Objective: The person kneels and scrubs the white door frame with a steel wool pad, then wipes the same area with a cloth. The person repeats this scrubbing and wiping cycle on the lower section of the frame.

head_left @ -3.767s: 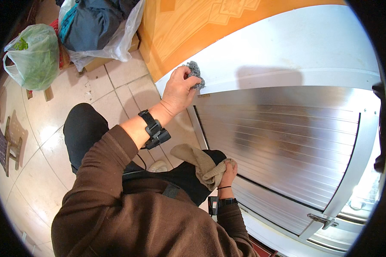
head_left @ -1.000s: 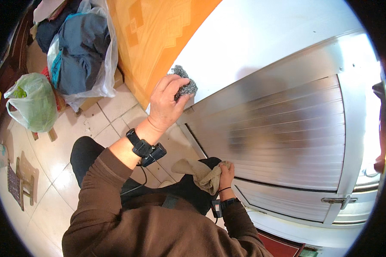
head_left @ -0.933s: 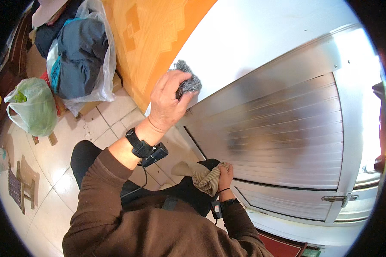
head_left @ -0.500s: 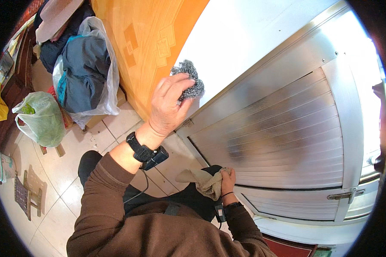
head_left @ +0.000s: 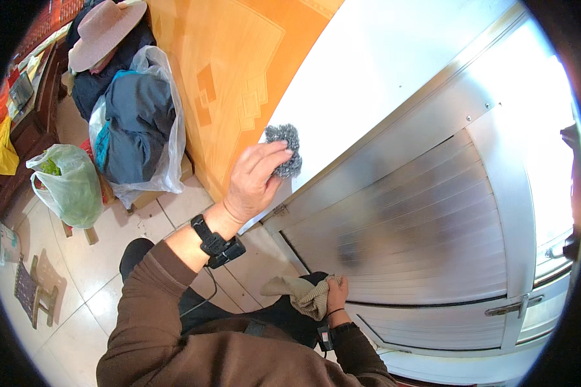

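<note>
Grip of left hand [head_left: 255, 177]: pinching grey wire-wool pad [head_left: 285, 152] at smooth white panel [head_left: 358, 80] | right hand [head_left: 337, 294]: clutching beige ribbed cloth [head_left: 311, 298], off panel | progress: seemingly unfinished, dark speck [head_left: 400, 86] on panel; amount done unclear

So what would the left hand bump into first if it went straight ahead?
Beyond the scrubber it holds, the left hand would probably meet the white panel first, though depth is unclear.

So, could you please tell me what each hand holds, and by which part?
Left hand: a scourer, by its left side. Right hand: a cloth, by its right end.
</note>
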Demonstrator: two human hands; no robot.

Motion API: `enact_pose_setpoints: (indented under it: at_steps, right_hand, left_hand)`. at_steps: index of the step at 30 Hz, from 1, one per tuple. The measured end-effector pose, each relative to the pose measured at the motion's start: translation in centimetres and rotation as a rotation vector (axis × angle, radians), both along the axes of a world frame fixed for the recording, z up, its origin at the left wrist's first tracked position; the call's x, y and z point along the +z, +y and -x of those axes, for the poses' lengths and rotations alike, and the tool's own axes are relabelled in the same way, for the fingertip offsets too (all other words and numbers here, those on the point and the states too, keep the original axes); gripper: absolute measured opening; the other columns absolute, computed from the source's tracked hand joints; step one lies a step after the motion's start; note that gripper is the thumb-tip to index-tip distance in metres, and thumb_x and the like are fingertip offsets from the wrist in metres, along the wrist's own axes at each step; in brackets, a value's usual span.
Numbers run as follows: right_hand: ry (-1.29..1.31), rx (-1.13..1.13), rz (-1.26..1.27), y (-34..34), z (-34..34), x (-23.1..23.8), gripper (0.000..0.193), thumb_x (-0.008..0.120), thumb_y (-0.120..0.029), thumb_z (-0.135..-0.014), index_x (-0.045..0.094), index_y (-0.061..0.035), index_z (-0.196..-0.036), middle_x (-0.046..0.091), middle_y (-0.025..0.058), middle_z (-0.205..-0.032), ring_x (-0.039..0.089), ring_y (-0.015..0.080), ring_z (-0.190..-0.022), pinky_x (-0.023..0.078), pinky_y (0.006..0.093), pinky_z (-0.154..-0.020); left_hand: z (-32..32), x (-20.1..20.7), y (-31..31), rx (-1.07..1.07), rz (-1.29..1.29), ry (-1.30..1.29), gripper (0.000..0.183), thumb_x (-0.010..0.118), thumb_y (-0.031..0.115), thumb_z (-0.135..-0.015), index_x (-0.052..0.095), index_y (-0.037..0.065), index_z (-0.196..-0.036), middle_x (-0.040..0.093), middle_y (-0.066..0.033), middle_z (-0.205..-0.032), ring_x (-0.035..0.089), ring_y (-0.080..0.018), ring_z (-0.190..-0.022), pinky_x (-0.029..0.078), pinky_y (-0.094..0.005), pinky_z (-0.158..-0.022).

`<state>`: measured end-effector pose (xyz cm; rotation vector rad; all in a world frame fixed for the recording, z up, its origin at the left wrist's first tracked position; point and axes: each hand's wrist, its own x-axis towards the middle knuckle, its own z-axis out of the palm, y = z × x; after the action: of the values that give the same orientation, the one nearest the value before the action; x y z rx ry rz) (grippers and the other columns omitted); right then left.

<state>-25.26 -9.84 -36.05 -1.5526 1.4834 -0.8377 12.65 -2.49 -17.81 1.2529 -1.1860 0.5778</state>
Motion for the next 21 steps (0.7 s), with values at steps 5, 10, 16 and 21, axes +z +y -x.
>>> enact_pose_setpoints:
  at_steps: [5, 10, 16, 21]
  right_hand:
    - [0.102, 0.026, -0.04, -1.5, 1.4, -1.9, 0.05, 0.066, -0.027, -0.076, 0.05, 0.0079, -0.108, 0.055, 0.0172, -0.095, 0.051, 0.0284, -0.088, 0.042, 0.0384, -0.078]
    - [0.092, 0.03, -0.037, -1.2, 1.4, -1.8, 0.051, 0.067, -0.028, -0.076, 0.051, 0.0076, -0.109, 0.058, 0.0181, -0.097, 0.055, 0.0307, -0.088, 0.044, 0.0392, -0.078]
    - [0.018, -0.004, 0.0, -0.3, 0.7, -0.8, 0.029, 0.065, -0.019, -0.077, 0.055, 0.002, -0.095, 0.057, 0.0077, -0.086, 0.053, 0.0163, -0.079, 0.045, 0.0304, -0.07]
    - [0.007, -0.002, -0.011, -0.9, 1.3, -1.9, 0.027, 0.066, -0.017, -0.077, 0.056, 0.0006, -0.096, 0.058, 0.0066, -0.087, 0.056, 0.0171, -0.079, 0.046, 0.0304, -0.071]
  left_hand:
    - [-0.9, 3.0, -0.7, -0.04, 0.101, -0.017, 0.045, 0.065, -0.008, -0.066, 0.062, 0.004, -0.11, 0.064, -0.0128, -0.11, 0.062, -0.0294, -0.098, 0.049, -0.0359, -0.085]
    - [-1.2, 9.5, -2.5, 0.001, 0.152, -0.074, 0.046, 0.061, -0.009, -0.07, 0.059, 0.002, -0.114, 0.064, -0.0143, -0.11, 0.062, -0.0306, -0.097, 0.051, -0.036, -0.082]
    - [-1.6, 4.8, 0.7, -0.044, -0.015, -0.187, 0.048, 0.053, -0.014, -0.067, 0.061, 0.0, -0.112, 0.06, -0.0155, -0.12, 0.06, -0.0314, -0.105, 0.048, -0.036, -0.091]
    - [-2.5, 5.9, -0.1, 0.0, 0.013, -0.175, 0.044, 0.053, -0.013, -0.07, 0.061, 0.0, -0.111, 0.06, -0.0165, -0.118, 0.06, -0.0334, -0.102, 0.049, -0.0375, -0.088]
